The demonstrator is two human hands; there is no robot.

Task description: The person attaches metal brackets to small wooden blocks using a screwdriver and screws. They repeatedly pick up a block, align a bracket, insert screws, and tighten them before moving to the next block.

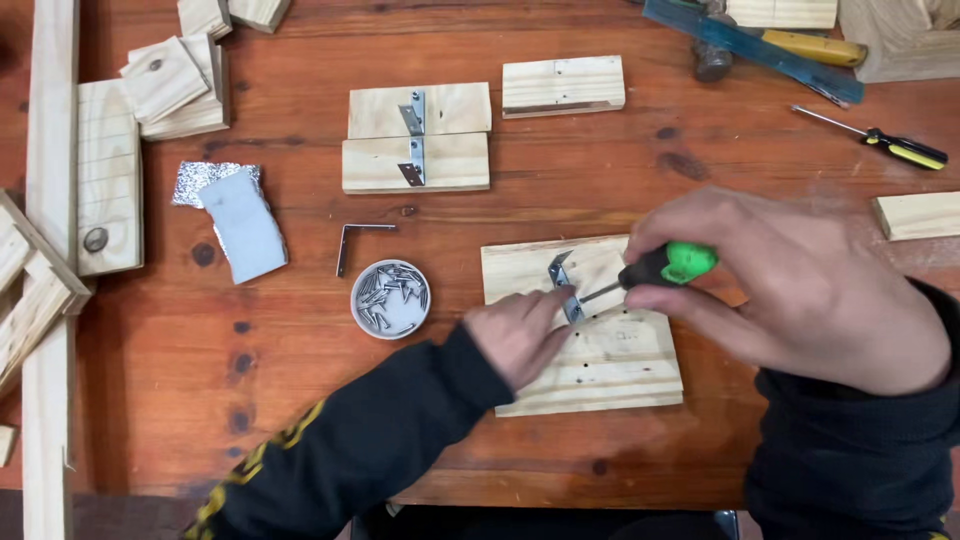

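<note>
My right hand (800, 285) grips a screwdriver with a green and black handle (668, 266); its tip meets a small metal angle bracket (563, 283) on a pale wooden board (600, 360). My left hand (520, 335) rests on the board's left part, with fingertips pressed against the bracket. Just left of the board sits a round white lid (391, 298) holding several small screws, and a loose angle bracket (352, 242) lies above it.
Two wood blocks joined by metal brackets (417, 138) lie at top centre, another block (563, 85) to their right. A yellow-handled screwdriver (890, 142), a hammer and a blue ruler (752, 45) are at top right. Wood offcuts (105, 170), foil and a white sponge (243, 225) are left.
</note>
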